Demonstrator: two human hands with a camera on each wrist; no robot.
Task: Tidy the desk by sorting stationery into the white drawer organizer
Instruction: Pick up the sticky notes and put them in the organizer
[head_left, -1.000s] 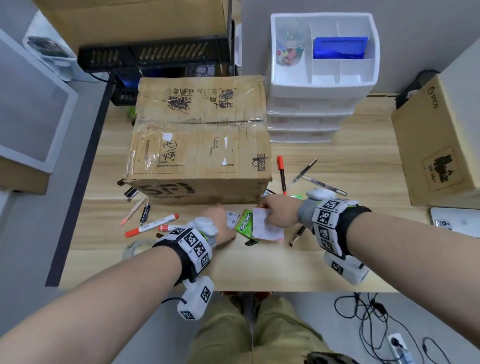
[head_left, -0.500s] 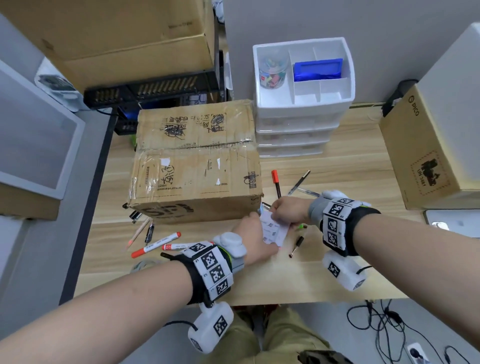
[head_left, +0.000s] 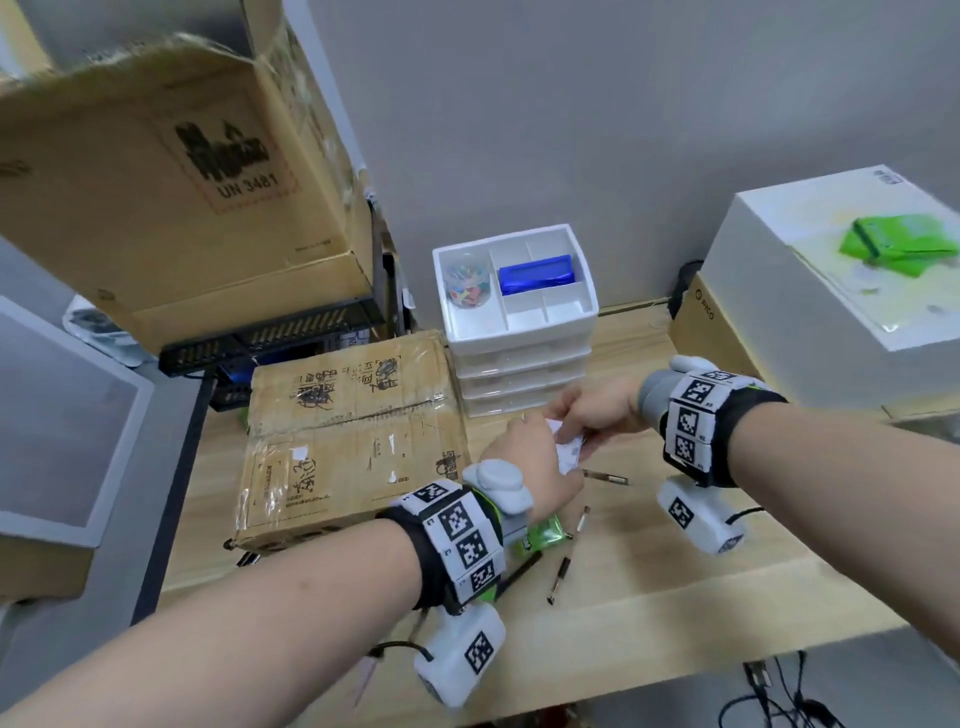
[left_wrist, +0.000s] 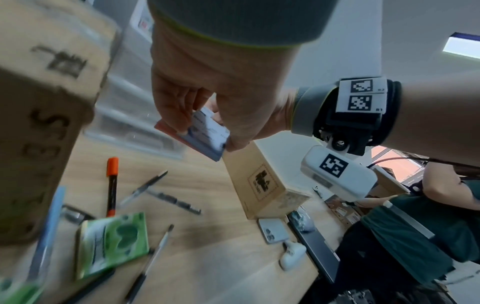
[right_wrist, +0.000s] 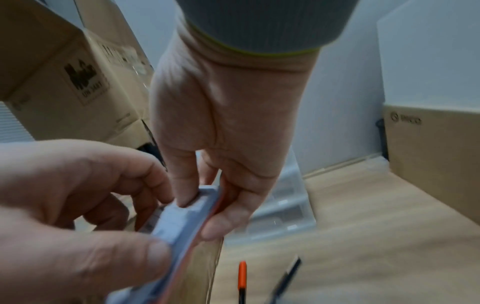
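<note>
Both my hands hold a small flat white pad (head_left: 569, 451) with a printed face and an orange back, raised above the desk. My left hand (head_left: 540, 447) pinches its near end; thumb and fingers show on the pad (right_wrist: 166, 238) in the right wrist view. My right hand (head_left: 579, 423) pinches the far end (left_wrist: 205, 131). Just behind the hands stands the white drawer organizer (head_left: 519, 340). Its top tray holds a blue box (head_left: 537, 273) and a clear cup of coloured clips (head_left: 467, 283). Its front compartments look bare.
Several pens (head_left: 605, 477) lie on the desk below my hands, with a green packet (left_wrist: 114, 242) and an orange-capped marker (left_wrist: 111, 185). A taped cardboard box (head_left: 348, 436) sits to the left. A white box (head_left: 831, 270) on a carton stands to the right.
The pad has come up off the desk and towards the organizer. My left hand has joined the right on it. The head view has tilted up.
</note>
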